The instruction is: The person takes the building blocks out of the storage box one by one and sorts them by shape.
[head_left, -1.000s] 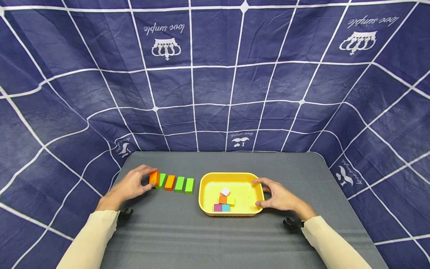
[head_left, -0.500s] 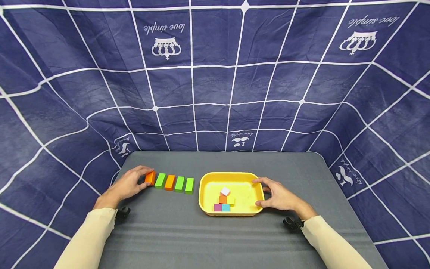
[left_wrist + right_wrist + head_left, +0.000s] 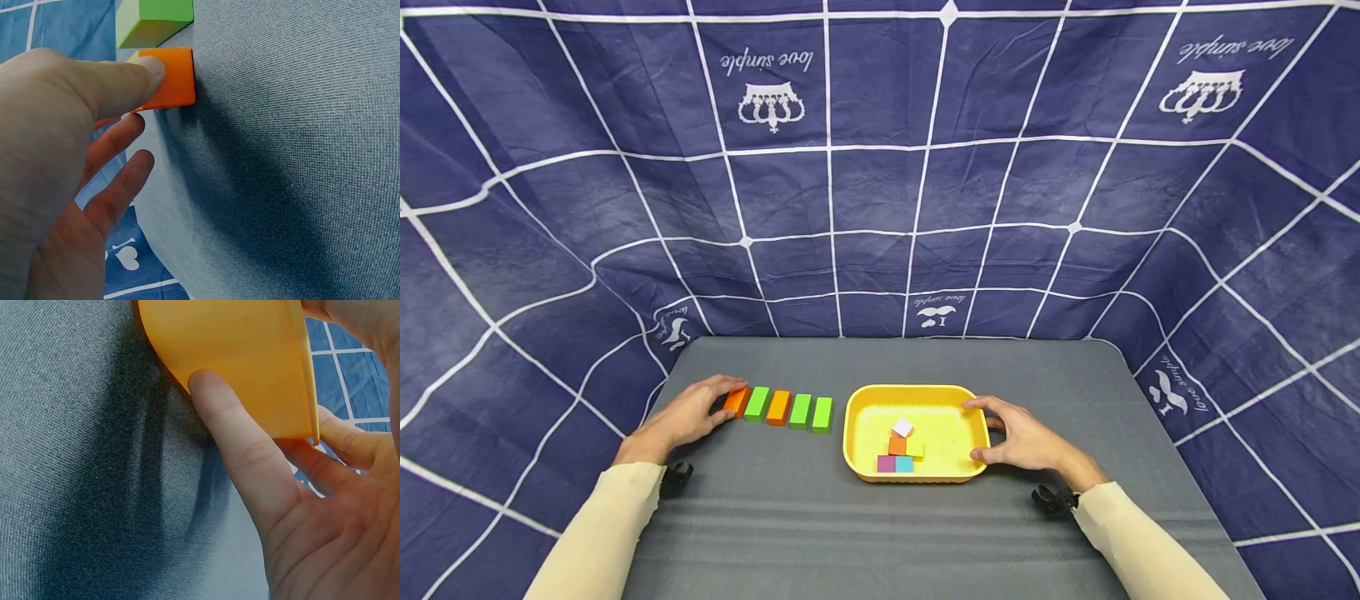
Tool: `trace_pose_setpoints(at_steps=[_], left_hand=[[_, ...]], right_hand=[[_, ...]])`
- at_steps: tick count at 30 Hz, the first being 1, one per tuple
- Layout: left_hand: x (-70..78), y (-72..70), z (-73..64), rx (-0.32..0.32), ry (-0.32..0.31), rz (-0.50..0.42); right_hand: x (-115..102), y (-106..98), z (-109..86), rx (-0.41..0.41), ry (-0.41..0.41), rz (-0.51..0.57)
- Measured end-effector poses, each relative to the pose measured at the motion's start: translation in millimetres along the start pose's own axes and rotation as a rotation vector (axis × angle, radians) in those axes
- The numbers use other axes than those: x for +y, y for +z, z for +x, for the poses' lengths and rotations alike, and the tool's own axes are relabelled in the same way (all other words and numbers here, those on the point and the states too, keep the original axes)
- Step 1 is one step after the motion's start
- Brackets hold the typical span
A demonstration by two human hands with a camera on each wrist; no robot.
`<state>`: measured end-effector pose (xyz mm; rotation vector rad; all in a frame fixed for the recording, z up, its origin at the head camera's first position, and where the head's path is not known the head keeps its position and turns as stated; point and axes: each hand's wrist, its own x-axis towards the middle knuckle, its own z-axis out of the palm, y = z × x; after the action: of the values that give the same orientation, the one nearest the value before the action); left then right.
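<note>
My left hand (image 3: 688, 412) pinches an orange block (image 3: 737, 403) at the left end of a row on the table. In the left wrist view the thumb presses the near end of that orange block (image 3: 178, 81), which lies beside a green block (image 3: 165, 19). Further right in the row are a green block (image 3: 756, 404), another orange block (image 3: 778, 407) and two more green blocks. My right hand (image 3: 1026, 437) grips the right end of a yellow tray (image 3: 951, 408). The right wrist view has the thumb (image 3: 228, 415) along the tray's outer wall and other fingers at the rim.
Inside the tray, left of its middle, sit several small cubes: a white cube (image 3: 902, 427), an orange cube (image 3: 897, 447), a yellow, a purple (image 3: 886, 464) and a blue one. A grey cloth (image 3: 760, 517) covers the table. Blue grid-patterned curtains (image 3: 880, 192) enclose the back and sides.
My left hand has brought the orange block from tilted against the green block down to the table, at the row's left end, slightly leftward. My right hand and the tray have stayed still.
</note>
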<state>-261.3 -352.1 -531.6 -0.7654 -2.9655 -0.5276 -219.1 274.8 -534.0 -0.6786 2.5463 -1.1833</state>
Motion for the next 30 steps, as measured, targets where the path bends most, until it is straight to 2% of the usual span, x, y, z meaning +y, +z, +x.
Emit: trace_pose_setpoints(at_steps=[11,20,25,30], left_hand=[[0.9,-2.8,-3.0,0.011,0.007,-0.002],[4.6,-4.6,-3.1,0.011,-0.053,-0.030],[12.7,-7.6,1.3,0.005,-0.096,-0.048],[25.7,-9.7,7.1,0.046,-0.063,-0.036]], right_hand=[[-1.3,-0.4,0.1,0.002,0.015,0.001],[-0.2,0.9,-0.1,0.001,0.011,0.000],[-0.3,0.7,0.0,0.001,0.015,0.000],[-0.6,1.1,0.9,-0.001,0.017,0.001]])
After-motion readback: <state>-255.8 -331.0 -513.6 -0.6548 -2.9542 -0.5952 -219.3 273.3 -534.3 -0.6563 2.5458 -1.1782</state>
